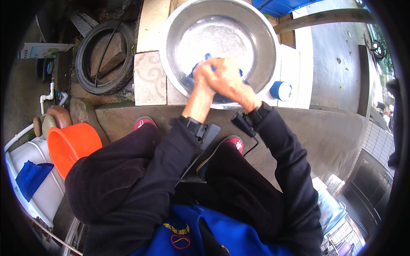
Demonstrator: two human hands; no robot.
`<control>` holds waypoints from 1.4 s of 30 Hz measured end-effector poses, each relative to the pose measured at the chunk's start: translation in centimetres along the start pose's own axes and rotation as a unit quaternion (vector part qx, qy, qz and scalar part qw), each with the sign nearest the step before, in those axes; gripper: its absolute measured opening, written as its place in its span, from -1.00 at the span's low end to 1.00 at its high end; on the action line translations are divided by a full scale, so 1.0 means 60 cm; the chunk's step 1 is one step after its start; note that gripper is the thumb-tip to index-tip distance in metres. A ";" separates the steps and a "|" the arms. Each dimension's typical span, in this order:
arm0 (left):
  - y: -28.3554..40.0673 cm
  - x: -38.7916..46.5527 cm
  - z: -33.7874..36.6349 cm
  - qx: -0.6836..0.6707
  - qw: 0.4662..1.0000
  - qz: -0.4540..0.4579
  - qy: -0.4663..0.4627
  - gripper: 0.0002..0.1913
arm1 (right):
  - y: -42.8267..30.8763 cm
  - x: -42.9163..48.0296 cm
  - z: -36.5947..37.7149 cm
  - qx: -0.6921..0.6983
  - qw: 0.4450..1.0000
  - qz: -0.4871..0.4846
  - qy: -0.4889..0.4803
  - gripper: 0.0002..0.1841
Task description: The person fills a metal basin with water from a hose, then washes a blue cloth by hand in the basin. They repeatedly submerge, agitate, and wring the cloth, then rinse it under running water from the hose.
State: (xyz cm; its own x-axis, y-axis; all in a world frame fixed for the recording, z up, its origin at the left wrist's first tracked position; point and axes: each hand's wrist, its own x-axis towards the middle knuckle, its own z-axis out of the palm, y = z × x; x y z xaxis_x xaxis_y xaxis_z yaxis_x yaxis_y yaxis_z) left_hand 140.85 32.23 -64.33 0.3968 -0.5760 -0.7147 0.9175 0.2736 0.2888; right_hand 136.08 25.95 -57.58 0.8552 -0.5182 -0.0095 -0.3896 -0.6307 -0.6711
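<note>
A large round metal basin (267, 48) stands in front of me on a tiled ledge. Over its near side my left hand (203, 76) and my right hand (224, 75) are pressed together, closed around a dark blue cloth (208, 56). Parts of the cloth stick out above and beside the fingers; the rest is hidden by the hands. Blue also shows below the wrists, in the near part of the basin. Close to the basin's right rim sits a small blue and white round container (281, 91).
An orange plastic tub (73, 144) stands at the left, beside a white container (48, 204) with a blue cloth (32, 179) on it. A tyre (81, 73) lies at the upper left. A blue crate (278, 6) is behind the basin. A wire basket (346, 233) stands at the lower right.
</note>
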 end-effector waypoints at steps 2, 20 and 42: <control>0.008 -0.008 0.004 0.023 0.999 -0.020 0.019 -0.67 | 0.001 -0.002 -0.001 0.025 0.999 0.045 0.004 -0.75; 0.054 0.003 0.036 0.114 0.990 -0.033 -0.073 -0.35 | 0.081 0.008 -0.045 0.107 0.989 0.091 -0.036 -0.61; -0.011 -0.008 0.026 0.019 0.999 -0.040 0.024 -0.67 | -0.005 0.028 -0.040 -0.002 0.996 0.069 0.056 -0.72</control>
State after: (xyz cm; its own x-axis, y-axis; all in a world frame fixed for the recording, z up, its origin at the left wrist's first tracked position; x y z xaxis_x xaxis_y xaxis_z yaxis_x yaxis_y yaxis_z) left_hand 140.10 31.12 -63.21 0.3219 -0.5565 -0.7659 0.9467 0.1990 0.2533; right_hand 136.81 23.91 -55.59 0.7502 -0.6609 -0.0189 -0.5025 -0.5513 -0.6660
